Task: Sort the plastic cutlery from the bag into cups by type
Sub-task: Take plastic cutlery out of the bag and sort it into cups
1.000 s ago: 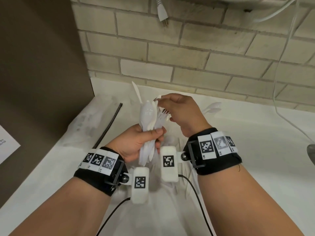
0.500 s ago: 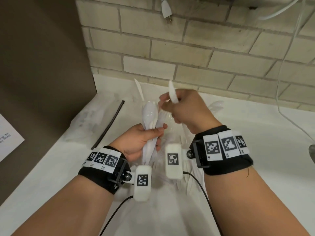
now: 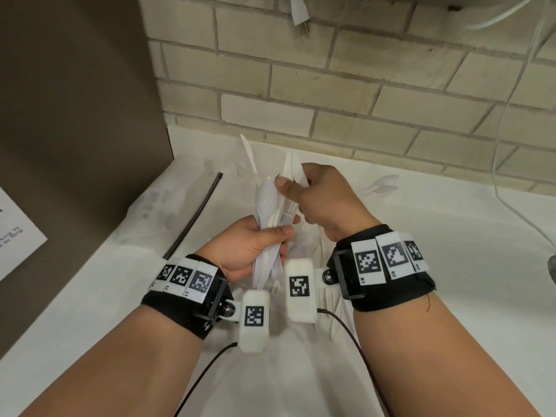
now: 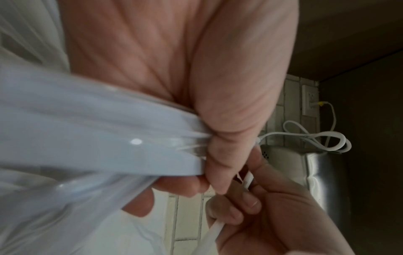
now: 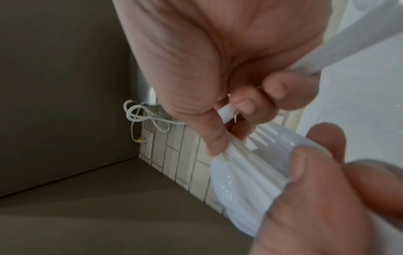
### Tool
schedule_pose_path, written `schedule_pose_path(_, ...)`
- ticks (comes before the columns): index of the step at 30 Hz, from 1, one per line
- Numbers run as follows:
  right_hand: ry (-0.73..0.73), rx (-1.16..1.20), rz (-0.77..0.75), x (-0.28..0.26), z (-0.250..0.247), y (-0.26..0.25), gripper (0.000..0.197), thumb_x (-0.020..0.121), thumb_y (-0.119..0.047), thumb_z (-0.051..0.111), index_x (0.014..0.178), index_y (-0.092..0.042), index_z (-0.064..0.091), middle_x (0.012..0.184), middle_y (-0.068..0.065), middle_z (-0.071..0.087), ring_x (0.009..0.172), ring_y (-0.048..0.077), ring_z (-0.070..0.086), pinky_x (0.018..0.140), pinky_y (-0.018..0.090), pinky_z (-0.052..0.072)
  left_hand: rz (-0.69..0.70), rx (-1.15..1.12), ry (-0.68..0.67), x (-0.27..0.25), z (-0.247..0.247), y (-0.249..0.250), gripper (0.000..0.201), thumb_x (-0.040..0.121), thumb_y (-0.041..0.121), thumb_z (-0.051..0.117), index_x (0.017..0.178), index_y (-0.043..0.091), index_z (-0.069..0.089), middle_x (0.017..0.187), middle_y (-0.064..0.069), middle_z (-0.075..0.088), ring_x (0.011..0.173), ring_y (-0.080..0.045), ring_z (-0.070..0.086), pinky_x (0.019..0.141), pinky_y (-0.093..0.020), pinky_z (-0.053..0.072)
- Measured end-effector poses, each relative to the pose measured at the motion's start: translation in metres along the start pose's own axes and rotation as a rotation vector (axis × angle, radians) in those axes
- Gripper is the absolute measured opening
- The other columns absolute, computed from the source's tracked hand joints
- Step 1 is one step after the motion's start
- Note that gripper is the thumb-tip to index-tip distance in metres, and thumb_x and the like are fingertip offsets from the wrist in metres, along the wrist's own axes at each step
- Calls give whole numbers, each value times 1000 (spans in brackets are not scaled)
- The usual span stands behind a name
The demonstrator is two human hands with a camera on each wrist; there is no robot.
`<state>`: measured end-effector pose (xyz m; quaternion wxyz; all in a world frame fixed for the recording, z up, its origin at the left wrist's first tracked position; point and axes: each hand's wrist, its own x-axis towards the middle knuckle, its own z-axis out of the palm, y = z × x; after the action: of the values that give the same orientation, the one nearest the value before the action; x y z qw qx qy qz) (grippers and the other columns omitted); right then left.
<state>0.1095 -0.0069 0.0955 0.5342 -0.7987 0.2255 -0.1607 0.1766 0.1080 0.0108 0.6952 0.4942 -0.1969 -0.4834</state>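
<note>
My left hand (image 3: 261, 242) grips a bundle of white plastic cutlery (image 3: 267, 212) upright above the counter, spoon bowls and fork tines at its top. One knife (image 3: 248, 155) sticks up higher than the rest. My right hand (image 3: 296, 188) is against the bundle's top, fingers curled round a couple of white pieces (image 3: 291, 168), its thumb on a spoon bowl. The left wrist view shows the bundle (image 4: 109, 129) under my thumb. In the right wrist view my fingers pinch a white handle (image 5: 226, 110) beside the bundle (image 5: 250, 163). No cups are in view.
A clear bag (image 3: 162, 206) with a black zip strip (image 3: 195, 218) lies on the white counter (image 3: 451, 266) at the left. Loose cutlery (image 3: 328, 299) lies under my wrists, spoons (image 3: 382, 185) by the brick wall. A dark panel (image 3: 75, 115) stands left, and a white cable (image 3: 511, 206) hangs right.
My right hand pulled a white piece up out of the bundle, then came back down to the bundle's top still holding it. The left hand kept its grip and barely moved.
</note>
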Motion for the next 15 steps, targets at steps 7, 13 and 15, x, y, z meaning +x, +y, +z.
schedule_pose_path(7,366,241,-104,11,-8,-5,10,100,-24,46,100,-17,52,72,-3,71,55,0,56,58,26,40,-9,-28,16,1,-4,-5,20,89,8,57,106,11,67,72,-6,54,67,-17,55,64,-27,56)
schedule_pose_path(13,343,241,-193,9,-16,-9,10,100,-24,44,109,-22,46,70,1,49,47,16,46,44,27,45,-68,-180,-55,5,-8,-5,34,81,9,63,115,8,60,70,-2,50,54,-12,45,51,-27,45)
schedule_pose_path(15,240,84,-131,5,-9,-2,16,94,-33,55,102,-19,55,68,-5,52,46,8,45,45,24,39,-67,-192,-93,6,-6,-4,24,82,10,60,105,8,59,68,0,48,50,-10,42,49,-24,41)
